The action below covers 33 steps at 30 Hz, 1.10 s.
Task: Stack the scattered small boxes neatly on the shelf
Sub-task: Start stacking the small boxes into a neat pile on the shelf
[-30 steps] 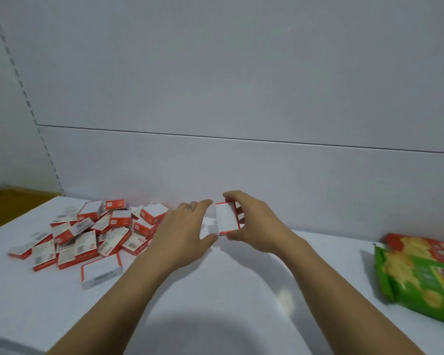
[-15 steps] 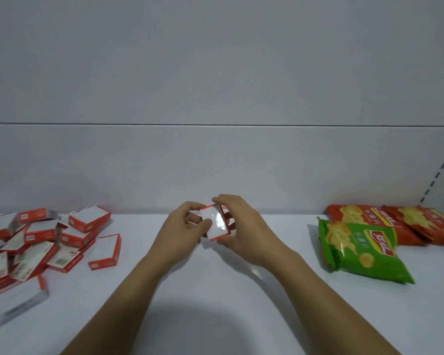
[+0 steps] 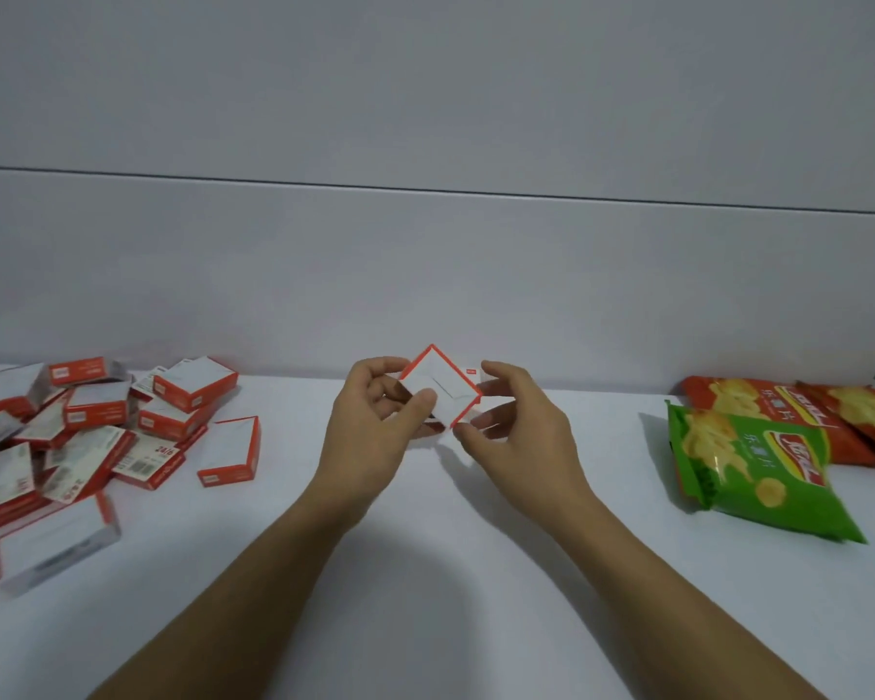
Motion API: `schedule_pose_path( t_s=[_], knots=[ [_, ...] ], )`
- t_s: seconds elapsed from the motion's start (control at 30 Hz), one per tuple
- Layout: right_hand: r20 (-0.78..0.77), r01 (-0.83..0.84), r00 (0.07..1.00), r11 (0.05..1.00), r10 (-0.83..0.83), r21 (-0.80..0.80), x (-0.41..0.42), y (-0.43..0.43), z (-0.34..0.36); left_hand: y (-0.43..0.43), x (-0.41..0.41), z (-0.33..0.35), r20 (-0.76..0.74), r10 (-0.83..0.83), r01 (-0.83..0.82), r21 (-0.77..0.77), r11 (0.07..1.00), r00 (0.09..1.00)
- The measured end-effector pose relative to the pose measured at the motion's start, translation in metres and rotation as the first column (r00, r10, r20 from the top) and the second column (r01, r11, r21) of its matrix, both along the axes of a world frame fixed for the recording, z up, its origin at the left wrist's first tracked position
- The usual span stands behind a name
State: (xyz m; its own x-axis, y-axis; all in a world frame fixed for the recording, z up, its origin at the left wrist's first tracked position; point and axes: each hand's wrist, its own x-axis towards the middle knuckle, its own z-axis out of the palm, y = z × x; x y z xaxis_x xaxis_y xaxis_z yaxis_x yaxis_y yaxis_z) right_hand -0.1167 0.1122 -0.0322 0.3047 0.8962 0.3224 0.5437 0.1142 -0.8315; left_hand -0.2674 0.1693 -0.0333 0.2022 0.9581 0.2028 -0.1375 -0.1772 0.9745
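Left hand (image 3: pixel 375 426) and right hand (image 3: pixel 516 431) both pinch one box (image 3: pixel 443 391), corner-up over mid-shelf (image 3: pixel 450 573). With only fingertips on it, it could slip or land crooked. The pile (image 3: pixel 97 426) lies loose at the left.

Even soft light; faint shadows under arms; blur, distortion at edges.

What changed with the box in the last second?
The left hand took hold of the box alongside the right hand, and together they turned it corner-up. The pile and chip bags stayed put.
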Motion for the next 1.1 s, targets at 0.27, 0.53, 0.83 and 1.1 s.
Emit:
schedule_pose_path(
  t_s=[0.27, 0.53, 0.83, 1.1],
  knots=[
    [-0.585, -0.17, 0.807, 0.98, 0.076, -0.107, 0.0, -0.005, 0.015, -0.001, 0.003, -0.01, -0.321, 0.16, 0.002, 0.451, 0.893, 0.934],
    [-0.51, -0.097, 0.86, 0.989, 0.027, -0.111, -0.009, 0.001, 0.024, 0.009, 0.003, -0.005, -0.439, 0.357, 0.067, 0.702, 0.709, 0.824],
    [-0.481, 0.006, 0.876, 1.0, -0.013, -0.017, 0.002, 0.024, 0.067, 0.016, -0.019, 0.035, -0.446, 0.125, 0.125, 0.489, 0.863, 0.886],
    [-0.628, -0.038, 0.777, 0.999, 0.041, 0.017, -0.02, 0.034, 0.047, 0.035, -0.036, 0.023, -0.315, -0.118, 0.189, 0.206, 0.96, 0.942]
  ],
)
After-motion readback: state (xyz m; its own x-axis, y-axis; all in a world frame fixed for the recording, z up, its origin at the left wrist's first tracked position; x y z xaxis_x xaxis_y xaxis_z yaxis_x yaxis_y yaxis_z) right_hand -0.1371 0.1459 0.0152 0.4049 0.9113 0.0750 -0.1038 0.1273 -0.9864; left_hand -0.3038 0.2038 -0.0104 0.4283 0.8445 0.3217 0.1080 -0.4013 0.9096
